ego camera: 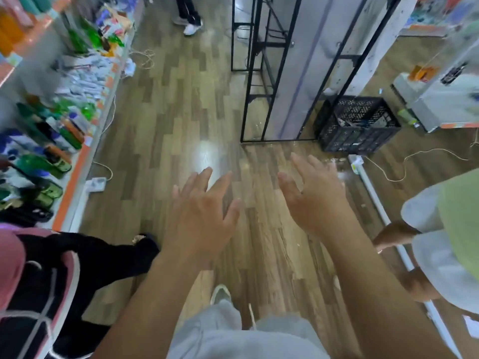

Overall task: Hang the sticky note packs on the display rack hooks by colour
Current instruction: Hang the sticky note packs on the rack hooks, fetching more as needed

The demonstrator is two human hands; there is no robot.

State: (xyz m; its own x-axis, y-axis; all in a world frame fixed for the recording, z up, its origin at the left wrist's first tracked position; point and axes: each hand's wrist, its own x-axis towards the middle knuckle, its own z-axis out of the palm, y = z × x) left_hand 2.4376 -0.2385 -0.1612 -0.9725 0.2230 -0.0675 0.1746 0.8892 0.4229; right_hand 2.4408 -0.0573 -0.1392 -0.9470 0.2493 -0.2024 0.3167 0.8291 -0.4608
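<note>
"In the shop aisle, over the brown wood-plank floor (168, 112), where are the hands?"

"Both reach forward, bare. The left hand (204, 216) shows its back to the camera, fingers straight and spread, holding nothing. The right hand (316, 198) is also loose-fingered and empty, and its far fingertips are smeared by blur."

"And the sticky note packs?"

"I cannot tell. The long white shelf with an orange edge (77, 161) on the left carries green, blue and orange goods (51, 141), all too blurred to name. Neither hand touches any of them."

"Is the rack in view?"

"A tall black metal frame rack (255, 73) stands ahead, well apart from the hands and cut off by the top edge. Hooks cannot be made out. Just beside its foot, on the right, sits a black plastic lattice crate (357, 125) whose contents are unclear."

"Anyone else?"

"A person in pink and black clothes (39, 281) is cut off at the lower left. A person in a white and pale green top (445, 229) is cut off at the right edge. Dark-trousered legs with white shoes (189, 16) stand at the top. Below the hands are the wearer's grey trousers (220, 332) and one pale shoe (220, 294)."
</note>
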